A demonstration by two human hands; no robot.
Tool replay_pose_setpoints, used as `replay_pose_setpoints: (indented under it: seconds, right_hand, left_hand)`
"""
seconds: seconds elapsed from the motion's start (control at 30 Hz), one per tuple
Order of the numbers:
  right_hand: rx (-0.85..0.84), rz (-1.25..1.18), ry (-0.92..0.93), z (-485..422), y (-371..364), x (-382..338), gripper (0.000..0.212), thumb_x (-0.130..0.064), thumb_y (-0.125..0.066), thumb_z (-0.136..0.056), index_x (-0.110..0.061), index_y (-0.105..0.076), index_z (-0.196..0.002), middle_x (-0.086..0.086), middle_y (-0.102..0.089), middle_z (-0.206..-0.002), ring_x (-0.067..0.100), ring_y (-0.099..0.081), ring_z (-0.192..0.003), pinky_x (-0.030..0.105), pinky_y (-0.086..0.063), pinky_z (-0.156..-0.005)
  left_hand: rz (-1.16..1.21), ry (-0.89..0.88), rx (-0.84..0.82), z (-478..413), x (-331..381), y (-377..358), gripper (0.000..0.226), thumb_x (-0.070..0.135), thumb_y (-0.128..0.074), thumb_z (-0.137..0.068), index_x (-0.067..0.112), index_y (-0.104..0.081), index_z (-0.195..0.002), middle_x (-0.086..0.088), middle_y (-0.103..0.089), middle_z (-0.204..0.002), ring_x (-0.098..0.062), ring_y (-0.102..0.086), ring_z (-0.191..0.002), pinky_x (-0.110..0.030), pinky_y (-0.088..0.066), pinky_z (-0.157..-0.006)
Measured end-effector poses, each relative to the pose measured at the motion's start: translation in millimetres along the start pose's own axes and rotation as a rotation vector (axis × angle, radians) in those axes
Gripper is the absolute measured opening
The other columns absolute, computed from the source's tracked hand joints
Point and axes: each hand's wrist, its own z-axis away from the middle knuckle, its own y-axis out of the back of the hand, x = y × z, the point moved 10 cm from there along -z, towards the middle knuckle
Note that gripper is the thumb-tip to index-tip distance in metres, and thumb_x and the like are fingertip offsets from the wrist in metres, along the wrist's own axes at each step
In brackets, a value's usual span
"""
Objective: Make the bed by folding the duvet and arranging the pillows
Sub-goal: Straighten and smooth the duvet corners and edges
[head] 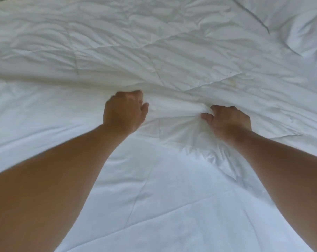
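Head view, looking down along two bare forearms onto a white bed; a white quilted duvet (172, 51) covers nearly the whole picture, its far half heavily creased, its near half lying flatter and smoother. The left hand (124, 110) is curled into a fist at a raised ridge of duvet in the middle of the bed, and appears to be gripping the cloth, though its fingers are turned away and hidden; the right hand (228, 120), a little apart from it, pinches a bunched tuft of the same ridge between thumb and curled fingers, with tight wrinkles fanning out beneath it. At the far right edge lies a plump white pillow (306, 33), partly cut off by the frame; a dark seam line runs down beside it.

As a judgement, the task seems to be in an early or middle stage; the duvet is gathered at one line but no neat fold is finished; smoothing the creases and arranging the pillow remain to be done.
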Motion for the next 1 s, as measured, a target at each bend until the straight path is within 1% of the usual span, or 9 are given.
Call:
replay_pose_setpoints:
  seconds: [0.07,0.13,0.2,0.33,0.53,0.7,0.77,0.87,1.0]
  right_hand:
    - [-0.055,-0.017,-0.015,-8.7,-22.7,0.2,0.048,-0.065,-0.035,-0.098,-0.033,-0.058,-0.124,0.006,-0.067,-0.106,0.032,-0.063,-0.103,0.039,-0.045,-0.08]
    - [-0.08,-0.041,-0.016,-17.5,-41.4,-0.7,0.046,-0.065,-0.035,-0.098,-0.035,-0.057,-0.126,0.006,-0.068,-0.113,0.032,-0.062,-0.107,0.039,-0.044,-0.081]
    - [-0.098,-0.061,-0.012,-27.3,-51.6,0.3,0.045,-0.067,-0.035,-0.097,-0.036,-0.057,-0.121,0.005,-0.068,-0.115,0.032,-0.062,-0.109,0.038,-0.042,-0.08]
    - [-0.156,-0.074,-0.017,-44.1,-65.7,4.1,0.052,-0.07,-0.034,-0.094,-0.036,-0.054,-0.128,0.005,-0.066,-0.125,0.032,-0.059,-0.117,0.041,-0.045,-0.086]
    - [-0.172,-0.129,-0.014,-41.2,-64.3,0.5,0.047,-0.065,-0.04,-0.095,-0.03,-0.056,-0.122,0.003,-0.066,-0.12,0.03,-0.06,-0.113,0.042,-0.048,-0.09]
    - [0.454,-0.155,0.434,40.4,25.8,-61.6,0.03,-0.02,-0.069,-0.081,-0.015,-0.063,-0.11,0.007,-0.058,-0.1,0.03,-0.062,-0.086,0.04,-0.053,-0.069]
    - [0.33,-0.272,0.559,93.8,19.2,-86.4,0.034,-0.042,-0.065,-0.081,-0.022,-0.06,-0.109,-0.001,-0.059,-0.097,0.024,-0.063,-0.082,0.036,-0.055,-0.064]
    - [0.075,-0.138,0.566,145.8,-27.3,-107.6,0.068,-0.069,-0.061,-0.07,-0.027,-0.054,-0.123,-0.004,-0.055,-0.113,0.021,-0.054,-0.102,0.037,-0.049,-0.089]
    - [0.203,-0.251,0.611,154.4,-18.8,-105.5,0.022,-0.038,-0.071,-0.084,-0.029,-0.066,-0.103,-0.01,-0.059,-0.087,0.018,-0.056,-0.084,0.035,-0.047,-0.079]
  left_hand:
    - [0.059,-0.163,-0.16,42.5,18.1,-52.3,0.028,0.048,-0.063,-0.088,0.02,-0.065,-0.093,-0.007,-0.071,-0.092,-0.033,-0.067,-0.092,-0.039,-0.056,-0.076]
    - [0.006,-0.307,-0.329,74.3,21.3,-102.0,0.062,0.053,-0.072,-0.077,0.02,-0.059,-0.129,-0.004,-0.062,-0.123,-0.028,-0.056,-0.12,-0.042,-0.054,-0.092]
    - [-0.04,-0.338,-0.292,70.7,16.9,-128.4,0.084,0.052,-0.083,-0.065,0.017,-0.054,-0.136,-0.005,-0.058,-0.126,-0.03,-0.054,-0.12,-0.042,-0.053,-0.093]
    - [0.015,-0.247,-0.179,34.2,18.2,-141.1,0.042,0.024,-0.08,-0.075,0.019,-0.069,-0.115,-0.001,-0.068,-0.101,-0.029,-0.063,-0.094,-0.04,-0.051,-0.086]
    - [0.216,-0.225,-0.245,18.9,16.0,-131.1,0.025,0.025,-0.064,-0.094,0.022,-0.073,-0.118,0.001,-0.073,-0.11,-0.026,-0.063,-0.106,-0.033,-0.045,-0.097]
    - [0.21,-0.344,-0.421,45.5,15.9,-102.1,0.018,0.031,-0.061,-0.096,0.023,-0.073,-0.108,0.006,-0.072,-0.101,-0.022,-0.066,-0.098,-0.033,-0.05,-0.083]
    - [0.231,-0.391,-0.492,62.5,16.7,-80.5,0.017,0.034,-0.062,-0.096,0.025,-0.074,-0.105,0.01,-0.069,-0.094,-0.016,-0.063,-0.089,-0.025,-0.046,-0.078]
    - [0.224,-0.39,-0.626,77.5,16.9,-50.9,0.019,0.037,-0.062,-0.097,0.023,-0.07,-0.087,0.015,-0.055,-0.072,-0.002,-0.049,-0.067,-0.011,-0.034,-0.065]
    - [0.158,-0.424,-0.828,90.1,26.0,-31.6,0.035,0.038,-0.061,-0.096,0.013,-0.061,-0.071,0.004,-0.051,-0.061,-0.008,-0.044,-0.059,-0.016,-0.032,-0.057]
